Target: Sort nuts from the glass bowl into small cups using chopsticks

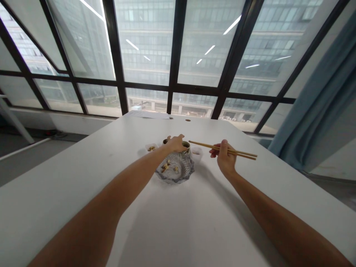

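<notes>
My left hand (175, 143) reaches out behind a clear, faceted glass bowl (187, 171). Its thumb and forefinger lie around the near and far sides of a small greenish-brown cup (186, 145), whose dark mouth shows. Part of a second dark-mouthed cup (165, 141) appears left of the hand. Inside the bowl lie several small yellowish-brown pieces (166, 165), too small to name. My right hand (226, 157) grips a pair of wooden chopsticks (207, 145). They point left, with tips in the air close to the cup.
A small white dish (151, 148) with yellowish pieces stands left of the bowl, and another pale container (196, 153) stands at its right. Papers (151, 115) and a small brown disc (188, 120) lie at the white table's far end, before windows. A blue curtain (314, 96) hangs right.
</notes>
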A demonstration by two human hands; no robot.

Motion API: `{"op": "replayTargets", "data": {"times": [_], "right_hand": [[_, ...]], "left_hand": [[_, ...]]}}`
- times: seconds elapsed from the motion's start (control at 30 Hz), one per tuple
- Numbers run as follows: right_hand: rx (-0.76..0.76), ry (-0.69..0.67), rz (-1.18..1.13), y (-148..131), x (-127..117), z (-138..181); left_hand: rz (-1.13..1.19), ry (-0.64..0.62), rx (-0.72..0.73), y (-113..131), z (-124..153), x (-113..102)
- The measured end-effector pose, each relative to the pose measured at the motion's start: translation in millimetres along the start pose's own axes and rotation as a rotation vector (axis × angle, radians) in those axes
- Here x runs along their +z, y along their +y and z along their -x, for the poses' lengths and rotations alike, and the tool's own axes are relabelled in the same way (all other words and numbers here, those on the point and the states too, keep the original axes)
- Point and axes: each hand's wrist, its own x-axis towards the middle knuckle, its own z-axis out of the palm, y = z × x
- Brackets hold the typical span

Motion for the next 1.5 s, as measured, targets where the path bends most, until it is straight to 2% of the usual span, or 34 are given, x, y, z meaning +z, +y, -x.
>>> {"op": "replayTargets", "data": {"times": [0.27,0.43,0.5,0.73,0.9,0.97,1.1,1.17,1.23,1.33,1.5], "right_hand": [[-0.063,-0.102,0.114,8.5,1.3,8.6],[-0.188,-0.38,0.361,12.0,-1.1,9.9],[-0.242,-0.428,0.435,10.1,-1.1,8.9],[-0.287,-0.394,0.484,-2.8,3.9,10.6],[-0.245,-0.227,0.252,-20.5,9.2,17.3],[-0.18,-0.281,0.183,-26.1,13.7,22.4],[-0.067,-0.56,0.192,-24.6,24.2,36.4],[-0.076,-0.633,0.23,-20.0,27.9,42.8],[-0.108,-0.652,0.266,-16.6,30.2,47.0],[-0.143,-0.645,0.305,-16.2,32.1,49.4],[-0.169,-0.651,0.353,-18.1,34.0,49.3]], "left_hand": [[0.102,0.064,0.056,-4.2,2.8,-1.2],[0.096,0.046,0.032,-1.3,5.3,-3.1],[0.103,0.04,0.025,-1.4,6.3,-4.0],[0.112,0.016,0.018,-6.6,7.1,-4.7],[0.037,-0.055,0.031,-21.0,12.8,-21.8],[0.006,-0.003,0.029,-35.4,22.1,-33.7],[-0.008,0.3,0.036,-76.4,53.4,-51.4],[0.029,0.421,0.027,-97.0,71.6,-51.6],[0.094,0.488,0.003,-113.8,88.8,-44.8],[0.204,0.524,-0.072,-129.7,108.2,-25.0],[0.328,0.507,-0.134,-136.6,121.8,6.2]]}}
